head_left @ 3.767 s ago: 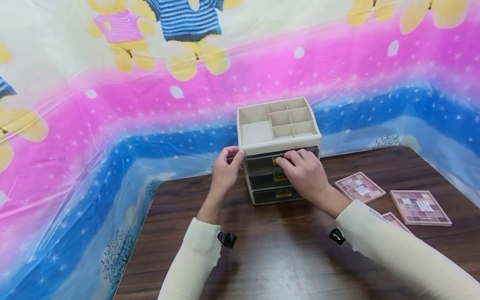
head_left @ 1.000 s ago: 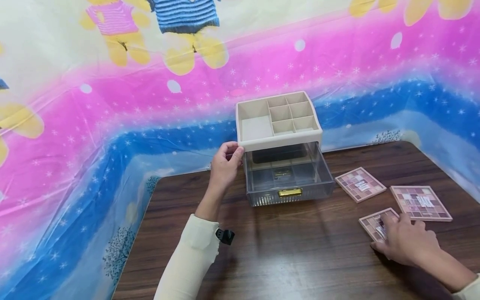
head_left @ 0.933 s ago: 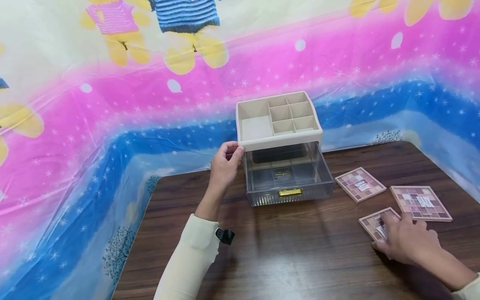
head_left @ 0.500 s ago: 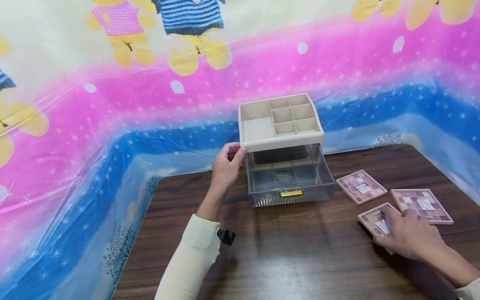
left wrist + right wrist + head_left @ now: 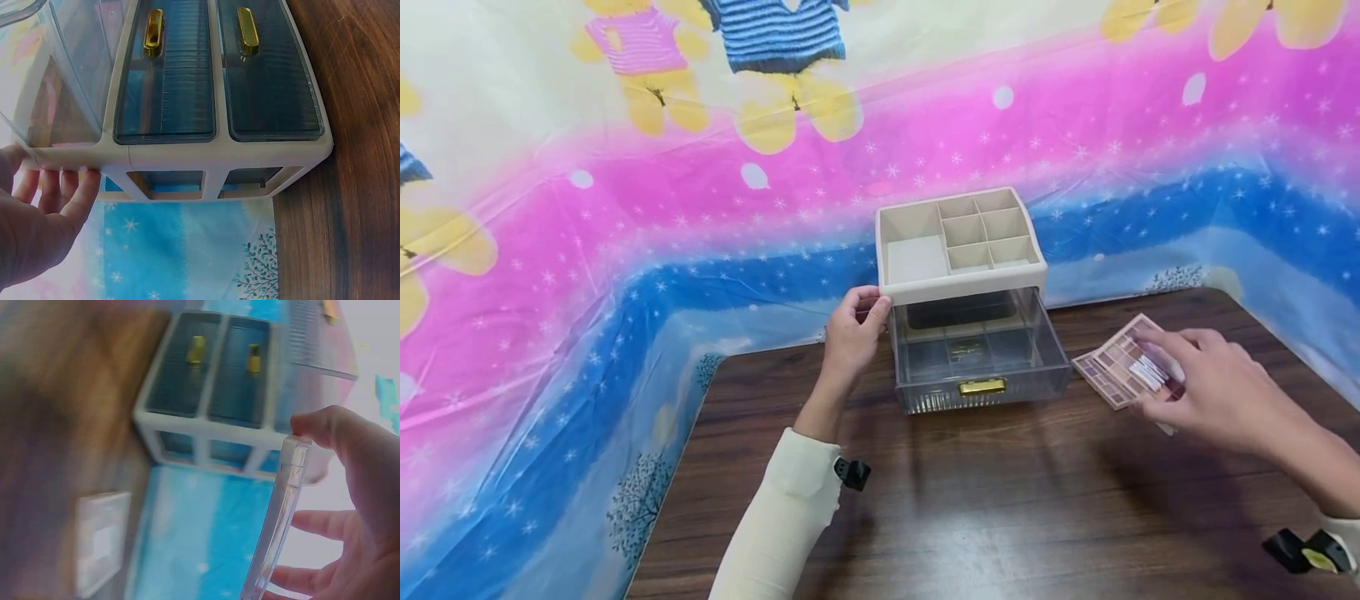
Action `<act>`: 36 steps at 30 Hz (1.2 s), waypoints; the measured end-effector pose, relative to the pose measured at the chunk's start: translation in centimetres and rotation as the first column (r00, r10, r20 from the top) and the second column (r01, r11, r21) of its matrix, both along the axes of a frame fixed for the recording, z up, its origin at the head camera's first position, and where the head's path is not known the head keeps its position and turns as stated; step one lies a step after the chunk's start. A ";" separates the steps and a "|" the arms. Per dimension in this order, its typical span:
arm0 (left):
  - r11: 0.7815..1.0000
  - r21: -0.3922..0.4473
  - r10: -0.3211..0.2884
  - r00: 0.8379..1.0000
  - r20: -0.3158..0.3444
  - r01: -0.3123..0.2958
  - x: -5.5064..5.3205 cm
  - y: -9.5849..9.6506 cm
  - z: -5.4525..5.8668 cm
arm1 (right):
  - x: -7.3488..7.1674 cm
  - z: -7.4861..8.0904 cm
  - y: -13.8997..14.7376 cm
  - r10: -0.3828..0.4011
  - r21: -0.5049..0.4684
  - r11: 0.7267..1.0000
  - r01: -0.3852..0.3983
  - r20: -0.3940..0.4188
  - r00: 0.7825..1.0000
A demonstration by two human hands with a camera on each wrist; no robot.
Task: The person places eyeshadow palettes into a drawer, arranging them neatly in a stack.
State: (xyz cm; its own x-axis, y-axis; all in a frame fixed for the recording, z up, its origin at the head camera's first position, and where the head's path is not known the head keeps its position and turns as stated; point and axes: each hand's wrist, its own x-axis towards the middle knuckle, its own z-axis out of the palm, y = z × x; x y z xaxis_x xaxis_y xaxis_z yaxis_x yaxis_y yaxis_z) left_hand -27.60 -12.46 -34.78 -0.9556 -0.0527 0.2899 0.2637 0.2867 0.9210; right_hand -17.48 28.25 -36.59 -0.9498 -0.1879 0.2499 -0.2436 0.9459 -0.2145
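A cream desktop organizer [image 5: 962,287] stands at the back of the table, its smoky clear top drawer [image 5: 932,398] pulled out with nothing inside. My left hand [image 5: 850,342] grips the organizer's left front edge, thumb in front and fingers along the side. In the left wrist view the two lower drawers [image 5: 169,94] are closed. My right hand [image 5: 1228,392] holds an eyeshadow palette [image 5: 1131,357] tilted in the air, thumb on one edge and fingers on the other. A second palette [image 5: 1101,383] lies on the table, partly covered by the held one; my hand hides the third.
Divided compartments [image 5: 985,229] on top of the organizer hold nothing. The dark wooden table [image 5: 970,500] meets a patterned cloth backdrop [image 5: 760,292] behind and at the left. A black wrist camera [image 5: 1303,550] sits near my right cuff.
The top drawer was pulled open after the first frame. My right hand has picked up the nearest palette and moved it up and away from me. The left hand stays on the organizer.
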 end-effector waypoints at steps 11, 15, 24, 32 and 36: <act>0.999 0.025 -0.032 0.999 0.012 0.032 -0.1 -0.3 -0.1 | -1.5 5.4 -2.5 0.269 -0.107 0.954 -0.279 -0.098 0.958; 0.999 0.031 -0.031 0.999 0.020 0.030 -0.1 -0.2 -0.1 | -2.8 7.0 -4.5 0.405 -0.061 0.910 -0.410 -0.080 0.911; 0.999 0.032 -0.011 0.999 0.053 0.010 -0.2 0.2 0.3 | -5.1 8.0 -9.8 0.568 0.024 0.823 -0.567 -0.004 0.823; 1.000 0.019 -0.014 0.997 0.078 0.012 -0.2 0.1 0.6 | -5.9 7.8 -11.8 0.643 -0.024 0.765 -0.644 0.088 0.761; 1.000 -0.003 -0.012 0.997 0.076 0.013 0.0 0.0 0.7 | -5.8 7.6 -11.7 0.637 -0.042 0.771 -0.635 0.069 0.768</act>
State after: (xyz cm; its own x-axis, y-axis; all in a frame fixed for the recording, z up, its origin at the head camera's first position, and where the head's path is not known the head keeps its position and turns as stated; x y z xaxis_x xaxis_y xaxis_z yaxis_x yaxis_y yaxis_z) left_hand -27.63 -12.47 -34.08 -0.9754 -0.0395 0.2168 0.1967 0.2872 0.9375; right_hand -23.24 16.53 -28.98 -0.6300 -0.7526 0.1915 -0.7710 0.5766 -0.2704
